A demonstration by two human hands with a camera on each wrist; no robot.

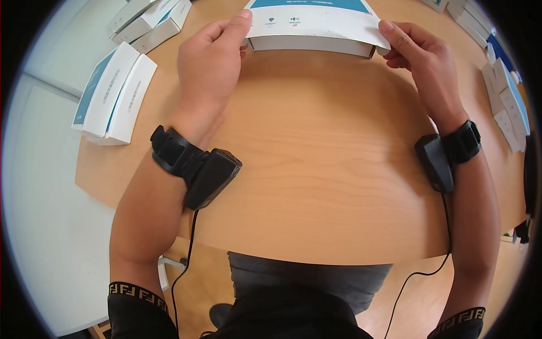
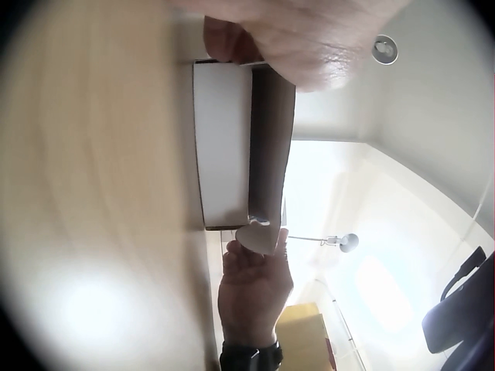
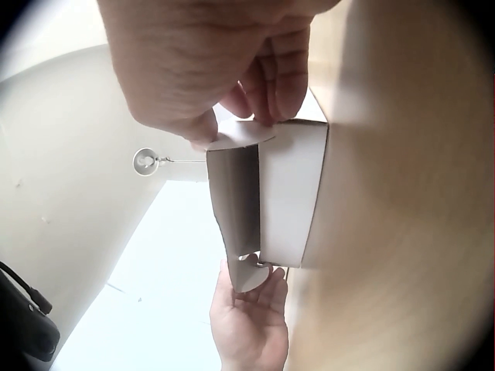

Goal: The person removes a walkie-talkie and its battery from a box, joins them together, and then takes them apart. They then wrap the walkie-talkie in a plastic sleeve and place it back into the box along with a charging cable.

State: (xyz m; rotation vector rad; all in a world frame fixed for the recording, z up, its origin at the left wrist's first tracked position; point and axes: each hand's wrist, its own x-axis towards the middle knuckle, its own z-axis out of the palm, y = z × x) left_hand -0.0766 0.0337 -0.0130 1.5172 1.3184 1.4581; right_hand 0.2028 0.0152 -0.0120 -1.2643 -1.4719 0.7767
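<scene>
A white and blue cardboard box [image 1: 305, 17] lies on the table in front of me, its lid partly raised along the near edge. My left hand [image 1: 210, 65] pinches the lid's left corner, thumb on top. At the opposite corner my right hand [image 1: 426, 59] pinches the lid by its rounded side flap [image 3: 241, 135]. A dark gap shows between the lid and the white front wall [image 3: 290, 201]. The far rounded flap [image 2: 259, 238] sticks down beside the right fingers in the left wrist view. What lies inside the box is hidden.
Two white and blue boxes [image 1: 116, 93] stand together at the table's left edge, with more boxes [image 1: 149, 22] behind them. Several others [image 1: 505, 96] are along the right side. A black camera [image 1: 213, 178] on my left wrist trails a cable, as does the right one [image 1: 435, 164].
</scene>
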